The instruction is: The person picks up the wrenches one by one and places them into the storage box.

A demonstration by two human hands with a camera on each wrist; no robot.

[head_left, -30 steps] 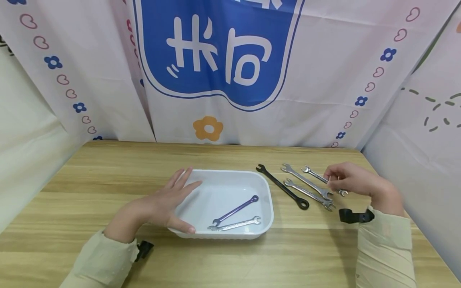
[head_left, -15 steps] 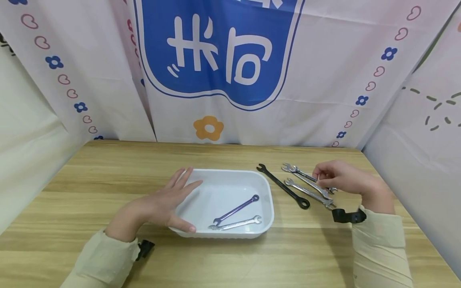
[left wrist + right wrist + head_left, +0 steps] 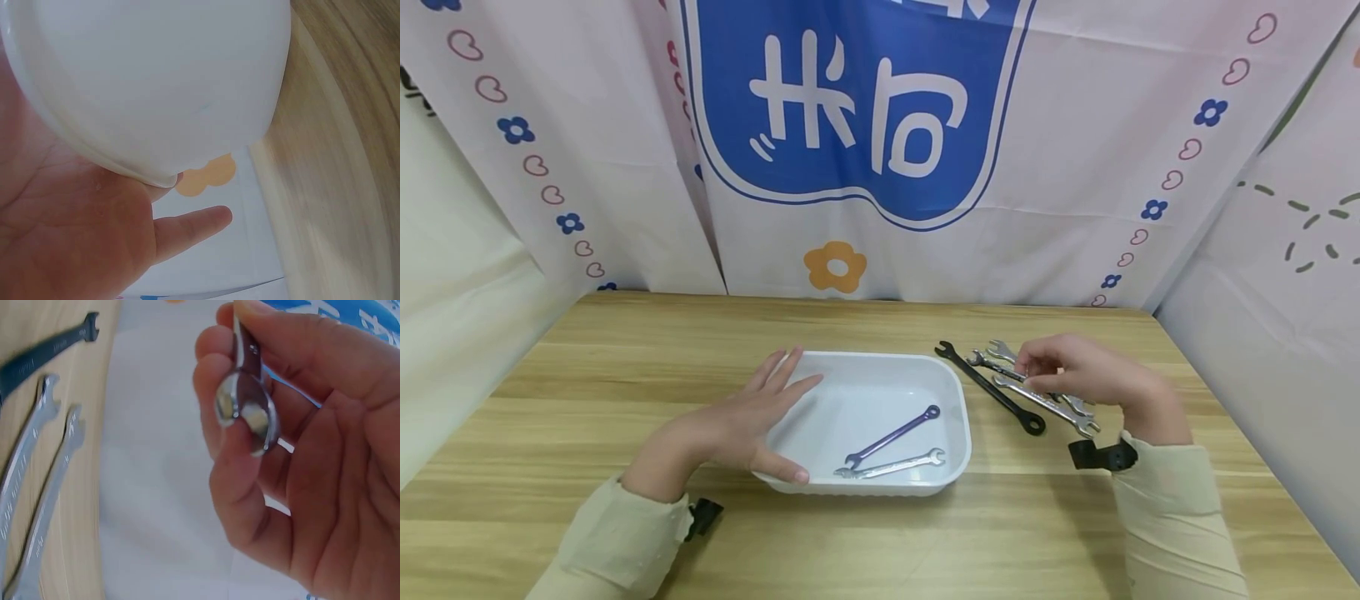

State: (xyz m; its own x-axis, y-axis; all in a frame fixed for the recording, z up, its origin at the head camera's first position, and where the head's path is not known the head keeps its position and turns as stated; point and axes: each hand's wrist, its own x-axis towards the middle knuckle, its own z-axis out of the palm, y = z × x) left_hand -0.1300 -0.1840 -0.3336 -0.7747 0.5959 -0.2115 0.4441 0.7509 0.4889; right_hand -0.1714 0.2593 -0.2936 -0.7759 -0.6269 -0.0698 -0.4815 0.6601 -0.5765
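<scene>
The right grip pinches a silver wrench between thumb and fingers, seemingly lifted off the bench. Its long axis slants leftward and away from the grip, the head at the far-left end standing out past the fingertips. The white tray lies left of that grip and somewhat nearer the wearer, well apart, with the black wrench slanting across the gap. Two other silver wrenches lie beneath and just beside the grip. The left grip is nearer the tray: fingers spread at its left end, touching the rim, clasping no wrench. By my judgement, the tray's bearing from the held wrench, leftward beyond the black one, matters most.
</scene>
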